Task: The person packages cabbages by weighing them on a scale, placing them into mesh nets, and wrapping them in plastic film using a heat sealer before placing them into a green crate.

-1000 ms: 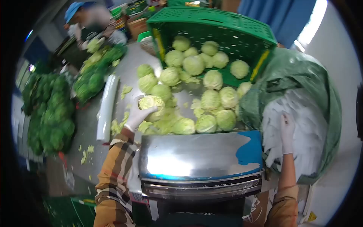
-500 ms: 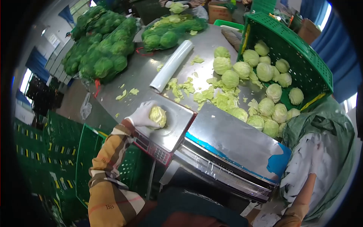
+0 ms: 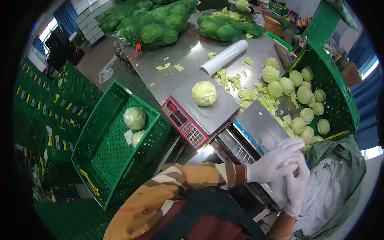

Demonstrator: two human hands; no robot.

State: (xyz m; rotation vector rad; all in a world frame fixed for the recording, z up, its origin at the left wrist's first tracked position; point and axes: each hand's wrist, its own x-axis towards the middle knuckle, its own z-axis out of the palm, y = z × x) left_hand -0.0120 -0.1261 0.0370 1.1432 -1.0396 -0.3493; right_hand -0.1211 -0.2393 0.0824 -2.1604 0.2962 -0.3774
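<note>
Both my hands wear white gloves and meet above the right end of the wrapping machine's metal top [image 3: 262, 122]. My left hand [image 3: 270, 164] reaches across with its fingers stretched out. My right hand [image 3: 297, 186] presses against it, fingers curled; whether anything lies between them is hidden. A trimmed cabbage [image 3: 204, 93] sits alone on the steel pan of the red-framed digital scale [image 3: 186, 126], its display lit, away from both hands. Beside my right hand, a green bag [image 3: 352, 160] holds a heap of white sheet-like material [image 3: 334, 188].
At left, a green crate [image 3: 104, 148] holds wrapped cabbages [image 3: 135, 118]. A tipped crate [image 3: 334, 80] spills several cabbages onto the steel table [image 3: 160, 82]. A film roll [image 3: 225, 58], leaf scraps and net bags of cabbages [image 3: 154, 30] lie farther back. Another person's gloved hand [image 3: 234, 3] shows behind.
My left hand has let go of the cabbage on the scale and crossed right. My right hand has moved from the white material to meet it. The view has shifted left.
</note>
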